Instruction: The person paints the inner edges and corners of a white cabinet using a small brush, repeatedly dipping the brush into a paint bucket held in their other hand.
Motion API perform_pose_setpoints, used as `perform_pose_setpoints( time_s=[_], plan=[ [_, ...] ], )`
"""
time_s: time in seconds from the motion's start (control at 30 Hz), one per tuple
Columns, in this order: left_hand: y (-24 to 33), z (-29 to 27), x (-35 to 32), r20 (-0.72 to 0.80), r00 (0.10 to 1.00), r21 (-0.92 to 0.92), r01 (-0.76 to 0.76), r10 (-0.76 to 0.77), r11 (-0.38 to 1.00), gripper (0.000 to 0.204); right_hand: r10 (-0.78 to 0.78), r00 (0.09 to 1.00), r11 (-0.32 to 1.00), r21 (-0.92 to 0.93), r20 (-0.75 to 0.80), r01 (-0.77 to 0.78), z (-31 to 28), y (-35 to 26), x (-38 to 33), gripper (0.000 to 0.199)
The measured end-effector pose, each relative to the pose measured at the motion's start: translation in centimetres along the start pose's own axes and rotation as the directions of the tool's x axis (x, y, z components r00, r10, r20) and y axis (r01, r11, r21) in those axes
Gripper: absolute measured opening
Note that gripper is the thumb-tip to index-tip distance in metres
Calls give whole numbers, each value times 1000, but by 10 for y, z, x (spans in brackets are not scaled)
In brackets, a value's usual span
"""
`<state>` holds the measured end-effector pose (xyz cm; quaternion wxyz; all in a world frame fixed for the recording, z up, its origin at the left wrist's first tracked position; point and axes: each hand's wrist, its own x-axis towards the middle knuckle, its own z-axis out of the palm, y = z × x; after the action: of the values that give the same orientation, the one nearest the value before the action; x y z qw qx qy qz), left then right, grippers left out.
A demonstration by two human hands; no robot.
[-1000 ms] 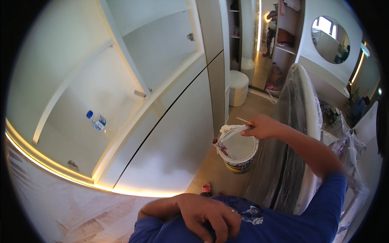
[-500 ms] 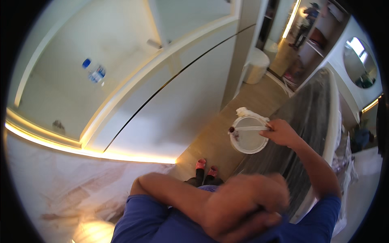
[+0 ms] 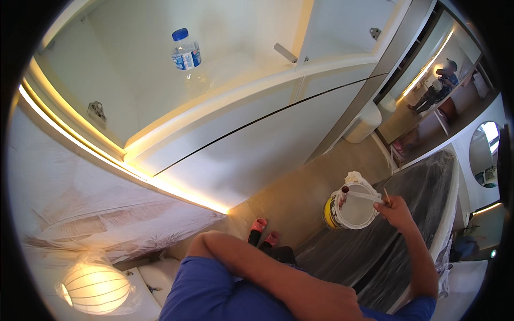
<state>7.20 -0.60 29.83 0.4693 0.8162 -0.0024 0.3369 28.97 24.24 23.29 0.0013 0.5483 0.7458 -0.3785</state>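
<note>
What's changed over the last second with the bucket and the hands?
The view swung: the water bottle now sits higher in frame, the paint bucket lower right. The right hand stays at the bucket rim, gripping a stick. The left hand remains folded across the chest.

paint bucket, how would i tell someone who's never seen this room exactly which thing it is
Find the dark plastic-covered surface at lower right. On its near-left edge stands the paint bucket, held by the right hand. It is round, open-topped, white inside with a yellow side, unlike the closed white bin farther off on the floor.
</note>
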Motion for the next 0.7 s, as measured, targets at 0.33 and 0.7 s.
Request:
perform_pose_setpoints(
  time_s=[0.33, 0.7],
  plan=[
    [-70, -9, -104, -923, 278, 82, 819, -267, 568, 31, -68, 992, 987, -137, 110, 83, 15, -11, -12, 30],
    [-146, 22, -68, -857, 491, 338, 763, -155, 551, 40, -203, 952, 954, -176, 228, 245, 37, -25, -36, 28]
  ],
)
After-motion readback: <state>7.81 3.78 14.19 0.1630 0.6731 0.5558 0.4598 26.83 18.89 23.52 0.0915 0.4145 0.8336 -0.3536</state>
